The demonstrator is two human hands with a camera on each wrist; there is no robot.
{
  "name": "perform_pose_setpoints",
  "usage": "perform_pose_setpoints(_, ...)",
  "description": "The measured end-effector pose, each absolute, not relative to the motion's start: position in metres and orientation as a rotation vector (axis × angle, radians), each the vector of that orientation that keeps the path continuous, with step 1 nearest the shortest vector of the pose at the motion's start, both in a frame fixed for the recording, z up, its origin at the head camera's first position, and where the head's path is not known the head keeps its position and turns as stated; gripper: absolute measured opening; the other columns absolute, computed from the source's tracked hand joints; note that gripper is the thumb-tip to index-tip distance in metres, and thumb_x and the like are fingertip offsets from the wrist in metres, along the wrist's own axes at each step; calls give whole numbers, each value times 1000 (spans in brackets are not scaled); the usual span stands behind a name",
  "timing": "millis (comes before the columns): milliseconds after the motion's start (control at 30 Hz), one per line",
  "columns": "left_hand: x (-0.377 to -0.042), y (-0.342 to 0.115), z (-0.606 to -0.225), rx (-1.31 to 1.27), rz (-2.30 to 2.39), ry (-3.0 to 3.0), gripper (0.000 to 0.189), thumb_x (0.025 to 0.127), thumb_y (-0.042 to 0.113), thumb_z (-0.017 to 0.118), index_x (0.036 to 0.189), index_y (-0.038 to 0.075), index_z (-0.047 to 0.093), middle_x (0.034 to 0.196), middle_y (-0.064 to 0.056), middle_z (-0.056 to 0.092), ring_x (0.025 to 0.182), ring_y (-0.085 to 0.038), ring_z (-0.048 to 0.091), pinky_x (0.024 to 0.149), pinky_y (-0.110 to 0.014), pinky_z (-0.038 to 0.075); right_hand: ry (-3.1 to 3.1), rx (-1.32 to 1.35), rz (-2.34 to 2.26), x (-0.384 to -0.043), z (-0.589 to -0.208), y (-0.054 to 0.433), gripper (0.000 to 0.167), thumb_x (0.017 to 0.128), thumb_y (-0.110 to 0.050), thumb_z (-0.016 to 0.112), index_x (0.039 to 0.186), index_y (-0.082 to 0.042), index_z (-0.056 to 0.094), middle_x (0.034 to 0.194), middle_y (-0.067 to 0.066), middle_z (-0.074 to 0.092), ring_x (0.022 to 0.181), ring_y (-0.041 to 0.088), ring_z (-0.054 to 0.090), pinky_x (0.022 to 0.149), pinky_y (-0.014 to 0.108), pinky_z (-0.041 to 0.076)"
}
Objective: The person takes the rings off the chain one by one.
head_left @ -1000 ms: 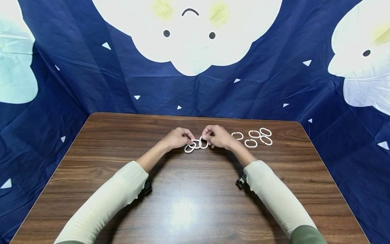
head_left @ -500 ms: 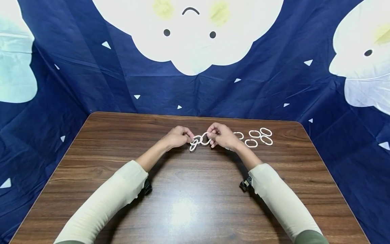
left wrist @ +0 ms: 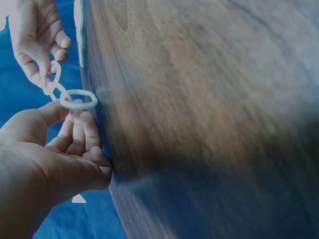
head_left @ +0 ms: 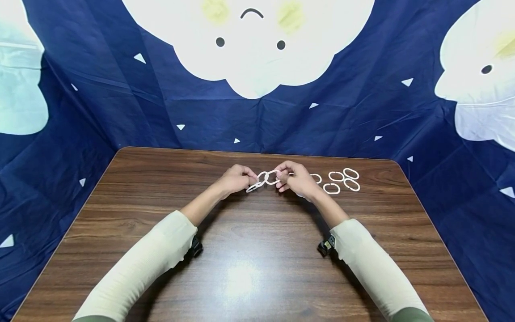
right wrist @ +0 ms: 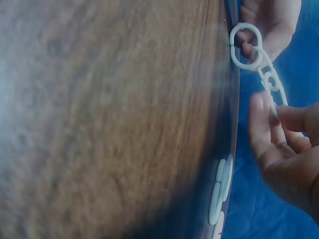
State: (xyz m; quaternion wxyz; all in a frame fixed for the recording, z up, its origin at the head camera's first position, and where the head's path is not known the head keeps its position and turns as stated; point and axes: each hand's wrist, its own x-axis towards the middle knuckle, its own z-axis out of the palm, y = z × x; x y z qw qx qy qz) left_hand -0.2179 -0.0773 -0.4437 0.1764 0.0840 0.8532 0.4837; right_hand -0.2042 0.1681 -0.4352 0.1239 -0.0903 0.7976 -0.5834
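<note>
Several white oval plastic links are joined in a short chain held between both hands above the back of the table. My left hand (head_left: 237, 180) pinches the chain's left part; an end link (right wrist: 245, 25) hangs there, tilted, in front of the fingers. Which link the left fingertips grip I cannot tell exactly. My right hand (head_left: 297, 180) pinches the right-hand link (head_left: 272, 171) between thumb and fingers. A middle link (head_left: 261, 172) runs between the two. In the left wrist view the end link (left wrist: 79, 106) lies nearly flat beside the left fingertips.
Several loose white links (head_left: 331, 193) lie on the wooden table (head_left: 249, 232) right of my right hand, some partly hidden by it. The table's back edge is close behind the hands. A blue cloth (head_left: 209, 120) with cloud shapes hangs beyond.
My right hand has moved right and slightly away, drawing the chain straighter and lifting it. The end link at the left has swung and tilted. The left hand has barely moved.
</note>
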Motion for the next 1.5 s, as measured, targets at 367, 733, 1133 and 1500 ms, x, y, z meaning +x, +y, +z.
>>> perform_pose_setpoints(367, -217, -73, -443, 170, 1365, 2425, 23, 107, 31, 76, 97, 10, 80, 93, 4, 65, 98, -19, 58, 84, -30, 45, 2262, -157, -1858, -202, -441, 166, 20, 109, 5, 65, 126, 15, 62, 92, 7, 76, 79, 11, 74, 73, 24, 66)
perform_pose_setpoints(733, -217, -72, -442, 206, 1344, 2438, 28, 110, 32, 68, 103, 9, 81, 91, 2, 63, 98, -20, 57, 84, -31, 44, 2116, -57, -2036, -197, -443, 156, 11, 108, 10, 66, 118, 9, 62, 89, 6, 80, 77, 13, 80, 77, 28, 69)
perform_pose_setpoints(1133, -221, -70, -445, 193, 1330, 2426, 27, 111, 29, 67, 94, 11, 77, 79, 4, 62, 84, -17, 58, 78, -29, 45, 2059, -3, -2114, -196, -447, 150, 6, 108, 9, 67, 113, 6, 64, 83, 0, 80, 72, 11, 80, 73, 27, 69)
perform_pose_setpoints(1500, -222, -69, -442, 194, 1303, 2411, 29, 110, 27, 67, 85, 13, 71, 75, 5, 63, 78, -14, 56, 74, -28, 45, 2068, -7, -2105, -195, -445, 147, 7, 108, 9, 67, 114, 9, 63, 81, 0, 80, 72, 10, 80, 73, 27, 69)
